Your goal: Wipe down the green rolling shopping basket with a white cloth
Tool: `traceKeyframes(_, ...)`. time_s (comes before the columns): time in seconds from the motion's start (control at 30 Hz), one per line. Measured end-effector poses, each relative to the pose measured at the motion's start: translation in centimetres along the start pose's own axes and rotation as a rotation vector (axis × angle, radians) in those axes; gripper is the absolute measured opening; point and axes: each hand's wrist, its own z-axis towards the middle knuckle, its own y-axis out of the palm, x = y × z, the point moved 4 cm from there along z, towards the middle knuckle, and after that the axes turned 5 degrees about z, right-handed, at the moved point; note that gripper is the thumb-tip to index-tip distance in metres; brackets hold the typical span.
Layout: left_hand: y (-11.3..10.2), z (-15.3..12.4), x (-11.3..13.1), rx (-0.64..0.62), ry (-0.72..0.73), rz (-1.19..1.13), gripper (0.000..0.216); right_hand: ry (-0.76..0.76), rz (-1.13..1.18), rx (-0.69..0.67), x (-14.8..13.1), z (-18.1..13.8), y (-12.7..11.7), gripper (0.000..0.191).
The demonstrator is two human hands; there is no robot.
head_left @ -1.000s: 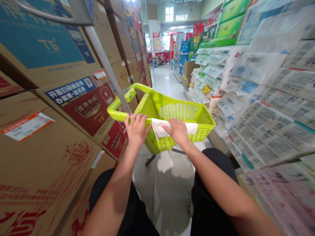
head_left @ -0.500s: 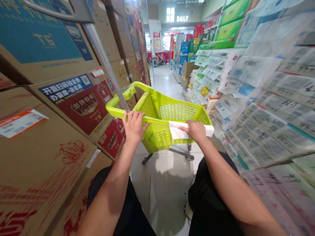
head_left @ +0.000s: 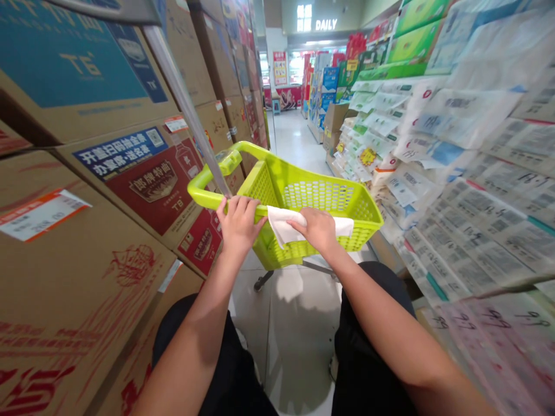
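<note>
A lime-green plastic shopping basket [head_left: 323, 196] on wheels stands in the aisle in front of me. My left hand [head_left: 237, 222] is closed over its near rim at the left, beside the handle. My right hand [head_left: 318, 229] presses a white cloth [head_left: 281, 225] flat against the same rim, fingers lying over the cloth. The cloth drapes over the rim on both sides of the hand. The basket looks bare inside.
Stacked cardboard cartons [head_left: 95, 173] wall the left side, close to the basket. Shelves of packaged paper goods [head_left: 455, 162] line the right. A tiled aisle floor [head_left: 295, 138] runs ahead toward more displays. My dark-trousered knees [head_left: 373, 323] are below.
My right hand slid the cloth right along the rim, then back left toward the middle. The left hand stayed on the rim.
</note>
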Motion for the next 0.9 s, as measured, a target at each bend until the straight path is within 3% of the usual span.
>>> traceKeyframes(0.4, 1.0, 1.2, -0.4, 0.023, -0.03, -0.037, 0.031, -0.015, 0.01, -0.007, 7.6, -3.3, -1.5, 0.045)
traceKeyframes(0.5, 1.2, 1.3, 0.5, 0.037, -0.048, -0.031, 0.031, -0.011, 0.09, 0.043, 7.0, -3.4, -1.8, 0.046)
traceKeyframes(0.77, 2.2, 1.7, 2.1, 0.007, -0.029, -0.056, 0.034, 0.012, 0.115, 0.12, 2.1, -2.1, -2.9, 0.051)
traceKeyframes(0.9, 2.4, 1.7, 1.5, -0.008, -0.024, -0.056, 0.035, 0.017, 0.089, -0.017, 3.2, 0.0, -1.2, 0.053)
